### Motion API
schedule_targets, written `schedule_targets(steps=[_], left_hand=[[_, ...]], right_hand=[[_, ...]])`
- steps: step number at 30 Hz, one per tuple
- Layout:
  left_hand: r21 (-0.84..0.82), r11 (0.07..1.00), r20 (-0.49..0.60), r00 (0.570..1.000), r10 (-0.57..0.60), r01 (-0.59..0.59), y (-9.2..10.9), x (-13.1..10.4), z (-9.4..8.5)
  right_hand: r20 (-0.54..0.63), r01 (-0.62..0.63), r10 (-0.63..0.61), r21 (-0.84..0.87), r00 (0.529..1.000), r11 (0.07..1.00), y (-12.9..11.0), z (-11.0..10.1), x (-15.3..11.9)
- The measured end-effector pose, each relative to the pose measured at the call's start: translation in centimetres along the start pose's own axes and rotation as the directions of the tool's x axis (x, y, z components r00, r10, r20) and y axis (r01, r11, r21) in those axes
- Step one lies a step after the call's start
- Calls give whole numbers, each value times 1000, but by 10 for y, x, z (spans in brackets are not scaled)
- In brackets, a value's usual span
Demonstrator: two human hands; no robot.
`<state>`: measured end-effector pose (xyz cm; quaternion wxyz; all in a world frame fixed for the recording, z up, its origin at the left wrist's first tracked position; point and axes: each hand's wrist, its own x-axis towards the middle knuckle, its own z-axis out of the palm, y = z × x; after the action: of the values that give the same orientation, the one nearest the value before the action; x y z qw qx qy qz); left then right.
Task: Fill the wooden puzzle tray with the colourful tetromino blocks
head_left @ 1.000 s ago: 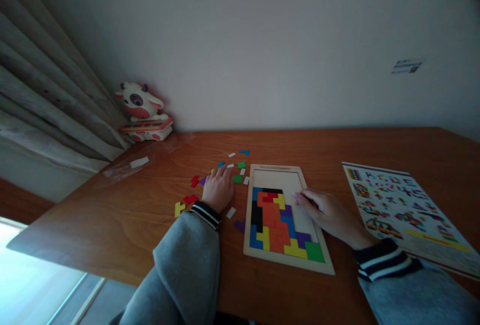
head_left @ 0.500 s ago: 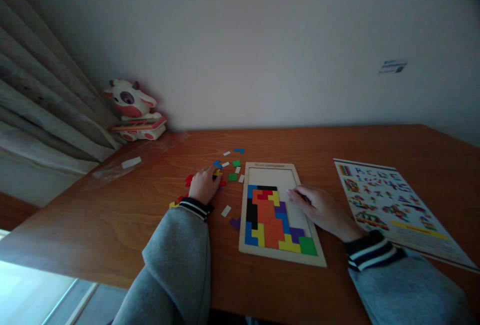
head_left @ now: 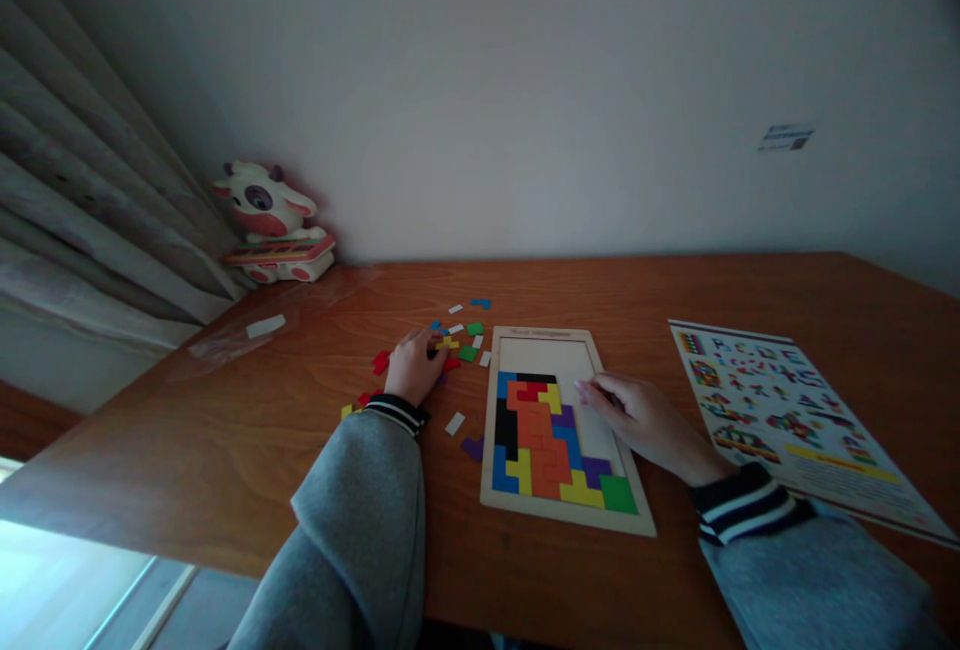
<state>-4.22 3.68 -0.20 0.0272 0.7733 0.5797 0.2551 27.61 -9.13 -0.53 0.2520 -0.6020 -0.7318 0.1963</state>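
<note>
My left hand is among the loose puzzle pieces left of the board, its thumb and fingers a little apart. A yellow puzzle piece lies at its fingertips; whether they touch it I cannot tell. Above the right side of the wooden puzzle board, my right hand is closed with thumb and fingertips together. Anything inside that pinch is hidden. Coloured block-shaped pieces, such as an orange piece and a green square, fill the lower and left part of the board. Its upper and right area shows bare pale wood.
Loose pieces lie around my left hand, including a purple piece, a white piece and a blue piece. A printed pattern sheet lies at right. A cow toy stands at the back left against the wall.
My left hand's fingers have drawn slightly back, and more of the yellow piece shows beyond them. My right hand stays in place. The whole view has shifted very slightly.
</note>
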Motion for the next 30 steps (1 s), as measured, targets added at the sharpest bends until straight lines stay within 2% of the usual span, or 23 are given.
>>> schedule_targets(steps=[4,8,10,15,22,27,30], left_hand=[[24,996,30,996,86,-87,3,-1,3],[122,960,94,966,243,-253,8,-3,3],[139,948,109,956,272,-285,9,-3,2],[86,976,114,975,192,-202,9,-3,1],[210,943,102,965,241,-258,10,-5,2],[240,957,62,987,150,-160,14,-9,-4],[244,962,32,992,122,-126,12,-6,-2]], right_hand=[[-33,26,-25,8,999,1000,4,3,0],[-35,33,-33,5,999,999,3,3,0],[-43,36,-36,5,998,999,2,2,0],[-46,35,-34,17,998,999,0,1,0],[-32,26,-26,-4,999,1000,0,1,0],[-23,25,-25,-7,999,1000,1,1,0],[-16,24,-24,-9,1000,1000,1,1,0]])
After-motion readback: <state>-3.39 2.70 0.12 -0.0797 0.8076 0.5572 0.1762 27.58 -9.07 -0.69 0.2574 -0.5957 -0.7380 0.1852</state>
